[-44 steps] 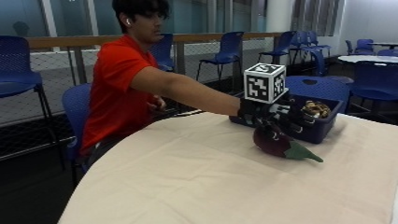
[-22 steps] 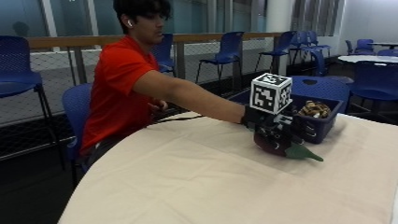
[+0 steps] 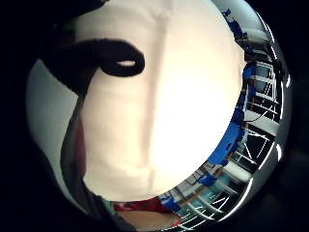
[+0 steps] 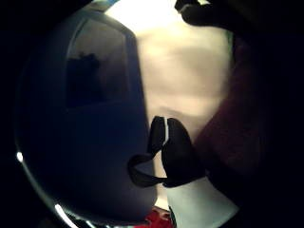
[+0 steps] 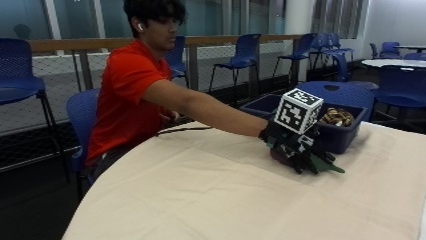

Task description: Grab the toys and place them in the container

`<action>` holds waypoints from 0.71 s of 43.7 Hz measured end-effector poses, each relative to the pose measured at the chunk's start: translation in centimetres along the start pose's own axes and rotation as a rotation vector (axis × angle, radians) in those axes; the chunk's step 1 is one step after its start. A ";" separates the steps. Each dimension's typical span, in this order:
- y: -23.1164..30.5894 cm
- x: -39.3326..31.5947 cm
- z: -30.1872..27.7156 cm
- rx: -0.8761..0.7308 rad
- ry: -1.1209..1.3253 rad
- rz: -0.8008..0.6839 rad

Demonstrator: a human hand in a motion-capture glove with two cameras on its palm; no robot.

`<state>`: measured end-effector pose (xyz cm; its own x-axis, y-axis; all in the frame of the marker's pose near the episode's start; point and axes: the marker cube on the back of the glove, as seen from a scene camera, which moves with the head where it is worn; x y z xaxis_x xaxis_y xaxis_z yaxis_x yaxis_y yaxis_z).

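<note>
Under gloved right hand (image 5: 298, 149), fingers curled round maroon-green toy (image 5: 318, 165) on tablecloth (image 5: 200, 195), beside blue container (image 5: 346, 135).

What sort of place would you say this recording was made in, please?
Probably a cafeteria or common seating hall: rows of blue chairs, another cloth-covered table behind, a railing before large windows, and a person seated at this round table.

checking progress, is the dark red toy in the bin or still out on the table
Out. The dark red toy lies on the tablecloth beside the blue bin, under the gloved hand.
</note>
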<state>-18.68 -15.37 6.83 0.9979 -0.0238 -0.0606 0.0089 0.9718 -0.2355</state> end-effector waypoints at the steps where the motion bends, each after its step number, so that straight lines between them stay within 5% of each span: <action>1: 0.0 0.0 0.1 -0.003 0.006 0.001; 31: 1.6 1.3 -0.9 0.213 -0.121 -0.041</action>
<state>-17.39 -14.09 5.55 0.9967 -0.0479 0.0648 0.0496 0.9985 -0.0247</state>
